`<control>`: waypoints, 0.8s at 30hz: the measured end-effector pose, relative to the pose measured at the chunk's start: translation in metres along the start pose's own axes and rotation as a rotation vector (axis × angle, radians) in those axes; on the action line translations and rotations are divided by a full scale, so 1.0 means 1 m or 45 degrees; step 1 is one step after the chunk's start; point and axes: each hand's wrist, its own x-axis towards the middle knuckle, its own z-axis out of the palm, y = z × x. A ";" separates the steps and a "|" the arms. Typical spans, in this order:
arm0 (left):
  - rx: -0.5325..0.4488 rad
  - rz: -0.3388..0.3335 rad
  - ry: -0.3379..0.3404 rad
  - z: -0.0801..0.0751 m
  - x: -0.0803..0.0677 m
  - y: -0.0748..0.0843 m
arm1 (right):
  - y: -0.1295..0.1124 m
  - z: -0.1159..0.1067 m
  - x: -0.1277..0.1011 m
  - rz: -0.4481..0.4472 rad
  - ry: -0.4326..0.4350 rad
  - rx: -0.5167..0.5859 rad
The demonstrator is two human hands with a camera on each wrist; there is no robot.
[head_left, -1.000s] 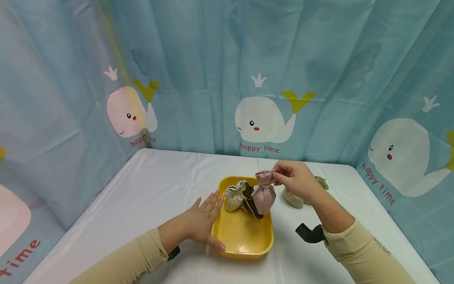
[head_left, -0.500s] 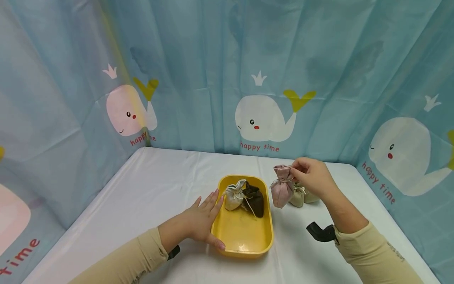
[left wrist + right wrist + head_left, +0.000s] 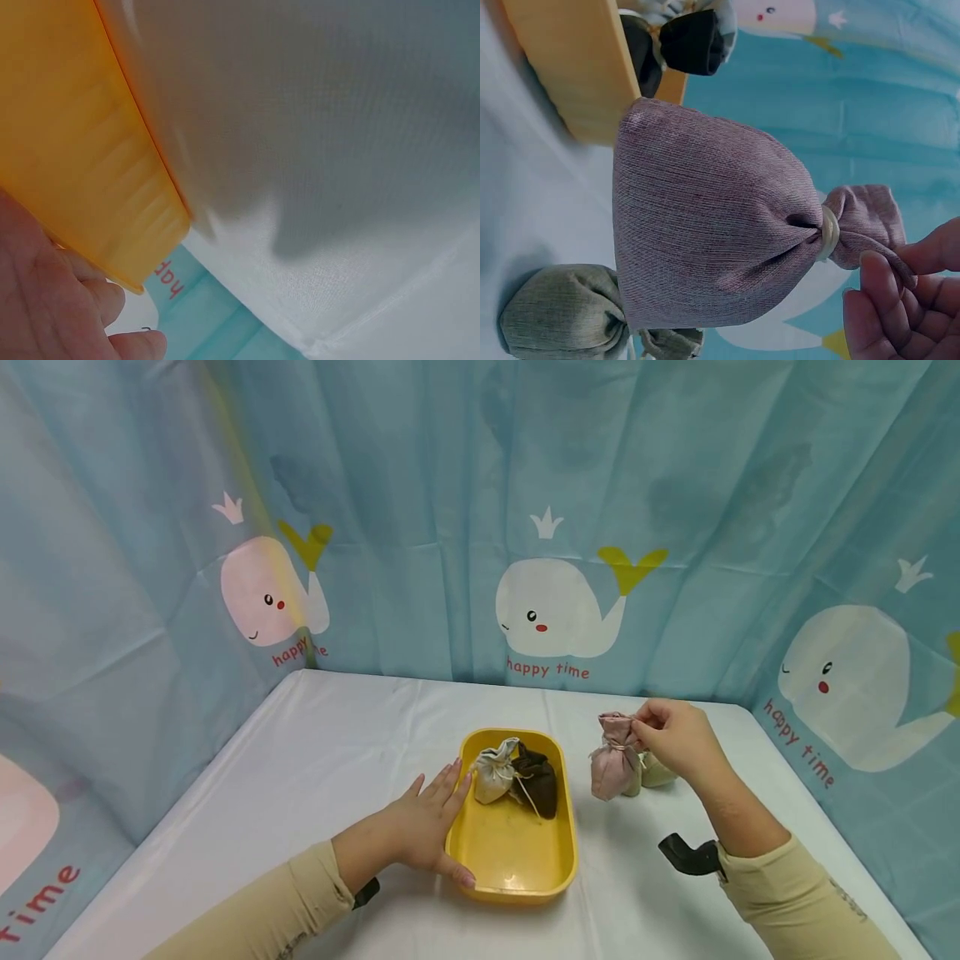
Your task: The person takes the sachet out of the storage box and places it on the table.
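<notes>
Between thumb and fingers, my right hand (image 3: pixel 678 737) pinches the gathered top of a pink drawstring pouch (image 3: pixel 615 768). The pouch hangs to the right of a yellow plastic tray (image 3: pixel 517 868); in the right wrist view the pouch (image 3: pixel 712 217) is tied with a pale cord. Fingers spread, my left hand (image 3: pixel 427 827) rests on the tray's left rim. A pale grey pouch (image 3: pixel 493 774) and a dark brown pouch (image 3: pixel 538 787) lie side by side in the tray's far half.
Olive-green pouches (image 3: pixel 657 772) stand on the white table (image 3: pixel 360 735) behind the pink pouch, partly hidden by it and my right hand. A blue curtain (image 3: pixel 420 527) with printed whales closes off the back and sides.
My right hand has carried the pink pouch rightward, from over the tray to beside it, near the green pouches. My left hand has stayed on the tray rim.
</notes>
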 end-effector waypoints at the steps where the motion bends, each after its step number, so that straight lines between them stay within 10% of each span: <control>1: 0.002 0.001 0.001 0.000 0.000 0.000 | 0.001 0.000 0.000 0.011 -0.009 -0.006; 24: -0.012 0.007 0.004 -0.003 -0.001 0.001 | 0.033 0.016 0.002 0.196 -0.105 -0.033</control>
